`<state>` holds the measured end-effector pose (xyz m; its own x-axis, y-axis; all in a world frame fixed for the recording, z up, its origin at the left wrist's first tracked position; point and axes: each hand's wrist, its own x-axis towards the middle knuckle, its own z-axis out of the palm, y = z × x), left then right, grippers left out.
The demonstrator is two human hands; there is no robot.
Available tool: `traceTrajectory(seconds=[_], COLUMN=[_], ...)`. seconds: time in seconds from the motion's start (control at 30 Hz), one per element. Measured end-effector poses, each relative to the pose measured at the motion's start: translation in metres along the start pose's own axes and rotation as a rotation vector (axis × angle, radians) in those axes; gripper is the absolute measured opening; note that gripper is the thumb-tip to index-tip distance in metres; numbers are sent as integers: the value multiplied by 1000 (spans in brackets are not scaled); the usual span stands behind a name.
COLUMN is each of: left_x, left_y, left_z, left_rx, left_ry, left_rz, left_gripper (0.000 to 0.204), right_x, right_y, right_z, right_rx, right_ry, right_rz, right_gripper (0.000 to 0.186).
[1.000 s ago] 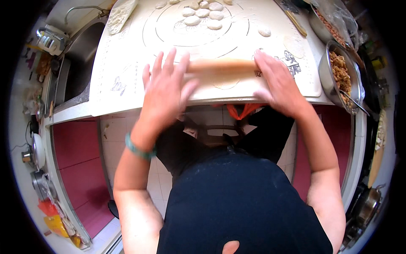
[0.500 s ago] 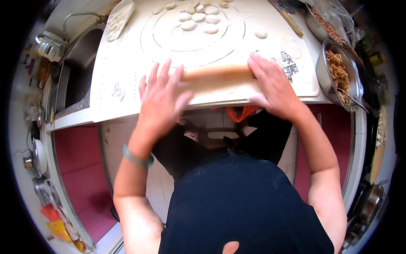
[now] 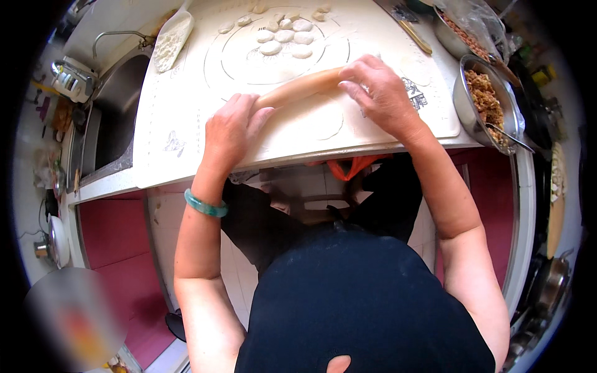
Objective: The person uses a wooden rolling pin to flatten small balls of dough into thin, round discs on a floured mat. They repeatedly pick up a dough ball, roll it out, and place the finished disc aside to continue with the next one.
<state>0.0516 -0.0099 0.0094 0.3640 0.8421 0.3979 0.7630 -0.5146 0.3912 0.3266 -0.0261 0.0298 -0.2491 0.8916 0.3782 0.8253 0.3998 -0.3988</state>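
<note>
Rolling farther up the pastry mat [image 3: 186,118] than a second ago, the rolling pin [image 3: 298,88] is lying under both flat, open palms, left hand [image 3: 231,127] and right hand [image 3: 377,92], thinning the dough round [image 3: 320,121] toward a wrapper

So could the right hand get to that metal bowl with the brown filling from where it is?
Probably yes. The right hand rests on the rolling pin, and the metal bowl sits just to its right at the mat's edge, with nothing between them.
</note>
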Motion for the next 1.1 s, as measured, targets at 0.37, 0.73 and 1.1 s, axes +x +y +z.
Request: traceTrajectory(seconds=[0.37,0.73,1.1], left_x=[-11,-9,-11], left_y=[-32,-30,-30], left_z=[8,12,9], left_rx=[-724,-828,-847], left_ry=[176,266,230], left_rz=[-384,-410,-445], left_gripper=[37,52,46], right_x=[38,22,42], right_y=[-21,-12,105], right_z=[11,2,-60], right_rx=[116,271,257], right_ry=[-474,-306,103], right_rz=[262,210,269], right_gripper=[20,13,25])
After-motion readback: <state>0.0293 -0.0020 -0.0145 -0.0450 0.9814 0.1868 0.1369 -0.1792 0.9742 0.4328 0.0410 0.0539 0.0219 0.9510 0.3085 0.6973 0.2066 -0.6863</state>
